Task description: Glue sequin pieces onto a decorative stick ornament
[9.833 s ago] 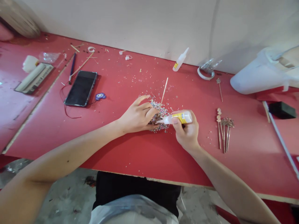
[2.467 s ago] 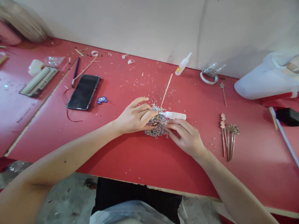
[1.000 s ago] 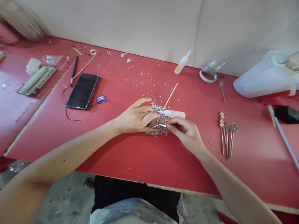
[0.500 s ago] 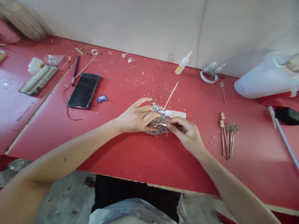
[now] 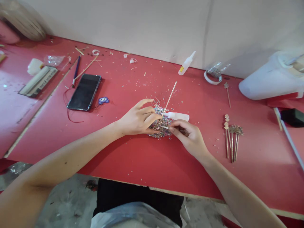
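Observation:
My left hand point(image 5: 141, 120) is closed over the head end of a gold hair stick point(image 5: 170, 96), whose thin shaft slants up and away to the right. The hair stick's decorated head is mostly hidden by my fingers. In a pinch, my right hand point(image 5: 188, 136) grips a small white pointed tool point(image 5: 165, 127), its tip at the hair stick's head. Both hands are over a heap of tiny multicoloured chips point(image 5: 159, 135). A white glue bottle point(image 5: 179, 116) lies on the heap's right side, just above my right fingers.
Several finished hair sticks point(image 5: 233, 139) lie on the red table point(image 5: 147, 161) at right. Another glue bottle point(image 5: 186, 65), a tape roll point(image 5: 213, 78) and a white container point(image 5: 268, 79) are along the wall. To the left are a phone point(image 5: 85, 91), a brush point(image 5: 76, 71) and a knife box point(image 5: 39, 81).
The hair stick's free end has swung slightly to the left. Both hands stay in nearly the same place, with the white tool still at the hair stick's head.

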Demonstrator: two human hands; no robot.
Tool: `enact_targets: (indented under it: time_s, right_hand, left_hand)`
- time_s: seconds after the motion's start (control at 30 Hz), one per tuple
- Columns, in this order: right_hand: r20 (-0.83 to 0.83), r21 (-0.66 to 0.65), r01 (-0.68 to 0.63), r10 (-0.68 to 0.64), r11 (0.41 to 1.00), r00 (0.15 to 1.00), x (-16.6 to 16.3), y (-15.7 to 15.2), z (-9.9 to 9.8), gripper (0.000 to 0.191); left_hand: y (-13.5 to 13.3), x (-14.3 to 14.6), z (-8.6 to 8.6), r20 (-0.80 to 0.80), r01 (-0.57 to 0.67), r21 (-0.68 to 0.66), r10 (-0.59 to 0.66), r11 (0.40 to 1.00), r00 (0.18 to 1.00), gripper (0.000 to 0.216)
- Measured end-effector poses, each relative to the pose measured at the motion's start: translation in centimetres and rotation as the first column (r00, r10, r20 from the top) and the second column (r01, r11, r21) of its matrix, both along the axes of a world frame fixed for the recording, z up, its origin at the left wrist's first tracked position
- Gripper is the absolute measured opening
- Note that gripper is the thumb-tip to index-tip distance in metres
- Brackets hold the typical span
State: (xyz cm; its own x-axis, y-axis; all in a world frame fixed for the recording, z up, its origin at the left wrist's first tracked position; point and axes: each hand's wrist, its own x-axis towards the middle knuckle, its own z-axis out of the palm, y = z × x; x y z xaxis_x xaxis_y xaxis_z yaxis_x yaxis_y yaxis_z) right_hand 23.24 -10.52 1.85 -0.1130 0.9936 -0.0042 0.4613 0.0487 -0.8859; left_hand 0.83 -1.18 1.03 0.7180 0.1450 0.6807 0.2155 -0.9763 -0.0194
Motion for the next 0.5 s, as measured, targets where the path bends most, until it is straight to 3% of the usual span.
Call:
enact_targets:
  time_s: [0.5]
  right_hand:
    - [0.005,-0.011,0.006,-0.006,1.000,1.000,-0.11,-0.03,0.08,0.020]
  left_hand:
    - [0.00,-0.01,0.11,-0.007,0.008,0.009,-0.008,1.000,1.000,0.033]
